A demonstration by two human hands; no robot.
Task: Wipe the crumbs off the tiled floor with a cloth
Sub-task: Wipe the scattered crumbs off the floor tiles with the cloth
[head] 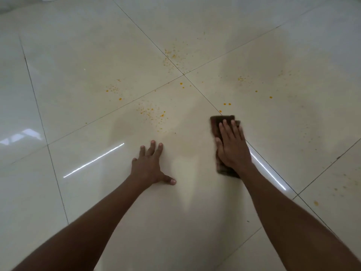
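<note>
1. Brown cloth (pixel 221 122) flat on the tiled floor (pixel 78 55), across a grout line.
2. Right hand (pixel 232 145) presses it, fingers straight.
3. Left hand (pixel 149 165) splayed flat on the tile, holding nothing.
4. Orange crumbs (pixel 154 114) scattered beyond both hands.

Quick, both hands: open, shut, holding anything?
Left hand: open, fingers spread flat on the glossy cream tiled floor.
Right hand: open, pressing flat on the folded brown cloth.
</note>
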